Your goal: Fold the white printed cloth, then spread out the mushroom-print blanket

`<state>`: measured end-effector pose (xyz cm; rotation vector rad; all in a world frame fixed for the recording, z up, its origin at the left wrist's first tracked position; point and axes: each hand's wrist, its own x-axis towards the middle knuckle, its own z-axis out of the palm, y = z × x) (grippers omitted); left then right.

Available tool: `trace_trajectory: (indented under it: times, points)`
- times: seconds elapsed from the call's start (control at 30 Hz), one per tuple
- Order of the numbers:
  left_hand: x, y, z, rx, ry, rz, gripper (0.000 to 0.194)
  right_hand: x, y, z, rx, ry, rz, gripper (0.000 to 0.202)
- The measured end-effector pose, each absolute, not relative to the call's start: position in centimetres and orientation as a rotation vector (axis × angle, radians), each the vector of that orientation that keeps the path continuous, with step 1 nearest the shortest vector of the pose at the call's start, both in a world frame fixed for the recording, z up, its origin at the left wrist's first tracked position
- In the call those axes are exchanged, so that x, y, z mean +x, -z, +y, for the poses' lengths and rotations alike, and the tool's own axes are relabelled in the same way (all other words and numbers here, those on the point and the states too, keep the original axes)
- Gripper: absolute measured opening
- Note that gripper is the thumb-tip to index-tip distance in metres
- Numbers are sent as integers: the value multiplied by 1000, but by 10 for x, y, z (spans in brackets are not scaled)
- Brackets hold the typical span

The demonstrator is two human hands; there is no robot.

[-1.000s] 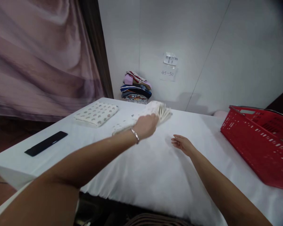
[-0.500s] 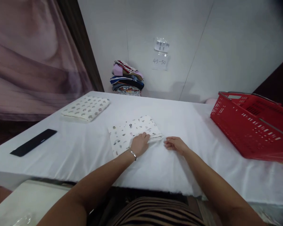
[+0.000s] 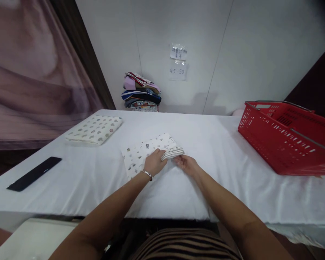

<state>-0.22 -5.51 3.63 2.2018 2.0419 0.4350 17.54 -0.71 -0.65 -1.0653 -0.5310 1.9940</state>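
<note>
A folded white cloth (image 3: 137, 153) with small scattered prints lies on the middle of the table, and its layered near edge is lifted off the surface. My left hand (image 3: 155, 161), with a bracelet at the wrist, is closed on that edge, thumb on one side of the layers. At the cloth's right corner my right hand (image 3: 186, 163) grips the layers from below; part of its fingers is hidden under them. Farther left lies a second folded cloth (image 3: 99, 129), white with grey-green motifs, apart from both hands.
A red plastic basket (image 3: 281, 144) with metal handles stands at the table's right end. On the left lies a flat black object (image 3: 35, 173). A stack of folded fabrics (image 3: 142, 94) rises behind the white-covered table (image 3: 213, 141), by the wall with paper signs (image 3: 178, 71).
My right hand has moved left from beside the cloth and taken hold of its right corner. The layered edge has come up off the table with both hands at it.
</note>
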Motion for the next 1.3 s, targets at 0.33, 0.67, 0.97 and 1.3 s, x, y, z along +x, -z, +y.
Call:
trace_trajectory:
  times: [0.33,0.67,0.97,1.3]
  points:
    - [7,-21,-59,2330,-329,2001,34,185,11,1,-1213,-1751,-750,11]
    - [47,-28,-34,2436,-362,1919,34,189,13,1,-1247,-1637,-868,5]
    - [48,-26,-31,2335,-386,1961,28,201,19,1,-1176,-1689,-841,2]
    - [60,-17,-36,2434,-328,1932,28,206,11,-7,-1045,-1772,-888,20]
